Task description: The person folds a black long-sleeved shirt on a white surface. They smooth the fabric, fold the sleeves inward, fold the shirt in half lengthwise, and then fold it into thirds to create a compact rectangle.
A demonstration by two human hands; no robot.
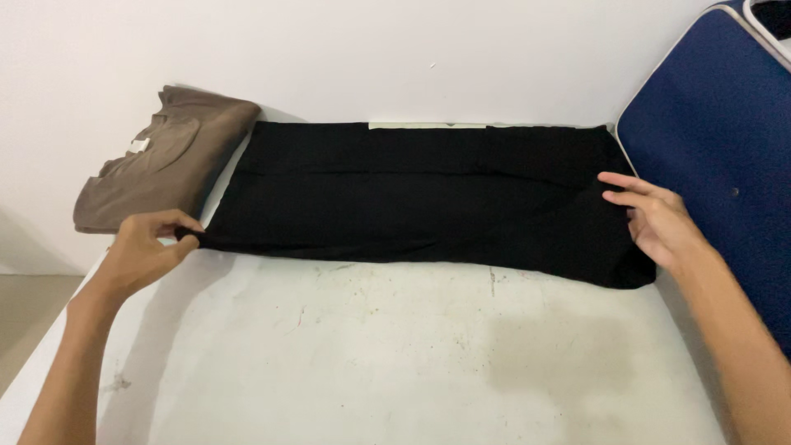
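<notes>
Black garment, folded into a long flat band, lies across the far half of the white table, its back edge close to the wall. Left hand pinches the garment's near-left corner betw. thumb and curled fingers, closed on the cloth. Right hand rests at the garment's right end, fingers loosely spread and lying flat on the fabric, gripping nothing. 1 brown folded shirt sits just beside the garment's left end, at the table's far-left corner, approx. touching it. Blue padded panel w/ a pale rim leans at the right, just beyond the right hand. Table surface is scuffed and stained toward the near side.
</notes>
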